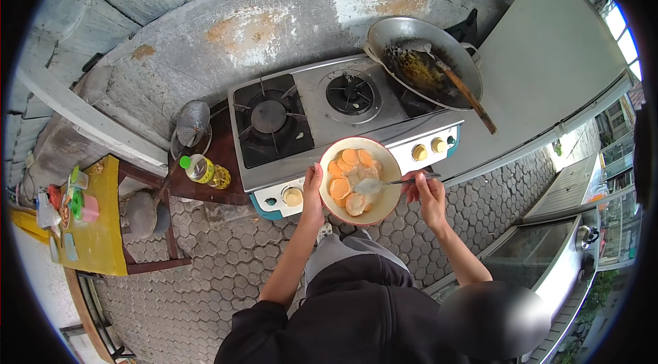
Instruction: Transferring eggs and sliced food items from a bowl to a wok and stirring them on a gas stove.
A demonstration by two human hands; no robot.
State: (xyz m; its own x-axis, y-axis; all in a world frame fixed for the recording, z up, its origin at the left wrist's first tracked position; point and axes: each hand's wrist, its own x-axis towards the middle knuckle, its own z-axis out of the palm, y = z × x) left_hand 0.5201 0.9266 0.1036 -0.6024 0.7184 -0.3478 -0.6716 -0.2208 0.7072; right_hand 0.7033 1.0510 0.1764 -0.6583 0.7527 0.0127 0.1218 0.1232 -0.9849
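My left hand (312, 194) grips the left rim of a cream bowl with a red edge (333, 156). Orange round slices (340, 188) lie in the bowl, some coated with pale batter. With my right hand (425, 194) I hold the handle of a metal spoon (371, 185), its head in the batter among the slices. The bowl is in front of a gas stove (318, 143). On the stove's right side sits a large metal wok (401, 30) with dark, oily residue, and a wooden-handled spatula (460, 84) rests in it.
Left of the stove, a bottle of yellow oil with a green cap (208, 171) and a perforated metal ladle (193, 120) are on a dark wooden surface (226, 132). A yellow table (103, 230) holds plastic containers (87, 208). A pale flat surface (545, 55) adjoins the stove's right side.
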